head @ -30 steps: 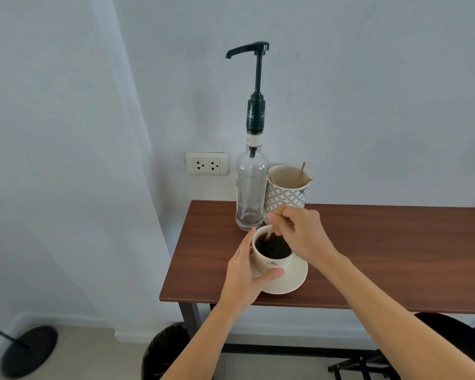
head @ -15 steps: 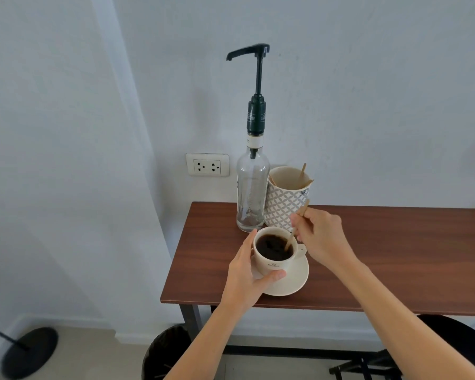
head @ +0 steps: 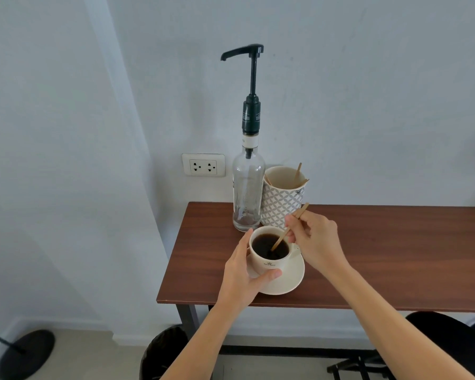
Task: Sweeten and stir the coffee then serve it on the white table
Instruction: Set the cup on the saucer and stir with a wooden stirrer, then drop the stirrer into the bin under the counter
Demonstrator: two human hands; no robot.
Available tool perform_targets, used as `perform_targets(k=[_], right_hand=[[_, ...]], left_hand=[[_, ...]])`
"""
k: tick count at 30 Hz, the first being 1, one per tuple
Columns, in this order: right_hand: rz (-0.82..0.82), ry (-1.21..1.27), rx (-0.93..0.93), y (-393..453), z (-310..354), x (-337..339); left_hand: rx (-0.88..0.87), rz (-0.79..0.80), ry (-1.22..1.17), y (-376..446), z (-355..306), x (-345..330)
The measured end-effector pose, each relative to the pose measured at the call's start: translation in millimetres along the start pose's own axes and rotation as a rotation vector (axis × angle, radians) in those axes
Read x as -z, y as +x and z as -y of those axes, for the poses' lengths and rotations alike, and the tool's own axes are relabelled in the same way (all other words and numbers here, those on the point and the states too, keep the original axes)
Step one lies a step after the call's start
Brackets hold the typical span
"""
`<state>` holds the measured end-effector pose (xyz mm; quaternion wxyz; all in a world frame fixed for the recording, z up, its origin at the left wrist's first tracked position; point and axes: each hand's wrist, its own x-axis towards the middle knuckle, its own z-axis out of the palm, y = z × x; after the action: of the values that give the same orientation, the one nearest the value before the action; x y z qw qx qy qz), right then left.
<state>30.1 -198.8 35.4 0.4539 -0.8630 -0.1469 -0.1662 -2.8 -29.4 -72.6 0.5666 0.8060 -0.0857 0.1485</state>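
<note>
A cream coffee cup (head: pixel 269 263) full of dark coffee stands on a cream saucer (head: pixel 288 281) near the left front of a brown wooden table (head: pixel 381 256). My left hand (head: pixel 242 275) wraps around the cup's left side, thumb across its front. My right hand (head: pixel 314 239) pinches a thin wooden stir stick (head: pixel 281 238) whose lower end dips into the coffee. Behind the cup stands a clear glass syrup bottle (head: pixel 247 193) with a tall black pump.
A patterned paper cup (head: pixel 283 204) holding more wooden sticks stands right of the bottle, against the wall. A wall socket (head: pixel 203 165) is left of the bottle. Below the table are a black bin (head: pixel 162 355) and a dark stool (head: pixel 447 341).
My right hand has swung the stick from the cup's far left rim to its right side, then back toward the middle of the coffee. My left hand and the cup have stayed put.
</note>
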Motion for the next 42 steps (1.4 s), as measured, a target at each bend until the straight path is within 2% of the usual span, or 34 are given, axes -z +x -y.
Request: perform_targets(k=[3, 7, 10, 17, 25, 27, 30, 33, 36, 40, 42], right_hand=[[-0.121, 0.017, 0.122, -0.4, 3.2, 16.6], [-0.131, 0.025, 0.244, -6.0, 12.7, 25.1], [-0.180, 0.053, 0.253, -4.6, 13.5, 30.5], [-0.170, 0.073, 0.209, -9.3, 7.2, 30.3], [-0.234, 0.112, 0.030, -9.3, -5.4, 33.9], [-0.288, 0.180, -0.093, -9.5, -8.3, 35.9], [-0.405, 0.457, -0.368, -3.2, -4.8, 42.7], [-0.434, 0.769, -0.522, 2.8, 9.6, 42.2], [-0.407, 0.983, -0.594, 1.4, 44.0, 17.2], [-0.357, 1.041, -0.589, -26.7, 101.4, -70.4], [-0.322, 0.974, -0.552, -45.6, 125.2, -126.1]], left_hand=[[-0.005, -0.003, -0.002, 0.6, -2.0, 0.5], [-0.009, -0.001, 0.003, 1.0, -1.1, 0.9], [-0.004, -0.003, 0.005, 0.3, -3.8, 0.2], [-0.004, -0.029, 0.028, -0.5, -9.6, 0.6], [0.023, -0.008, 0.009, -1.7, -13.2, 2.0], [0.051, 0.024, 0.021, -1.6, -13.4, 2.1], [0.071, 0.066, 0.055, -1.7, -16.8, 8.3], [0.045, 0.006, 0.049, -4.5, -22.5, 42.1], [0.038, -0.152, 0.023, -10.6, -12.1, 104.1], [0.144, -0.321, 0.084, -17.9, 34.1, 212.0], [0.197, -0.371, 0.163, -15.6, 65.6, 260.8]])
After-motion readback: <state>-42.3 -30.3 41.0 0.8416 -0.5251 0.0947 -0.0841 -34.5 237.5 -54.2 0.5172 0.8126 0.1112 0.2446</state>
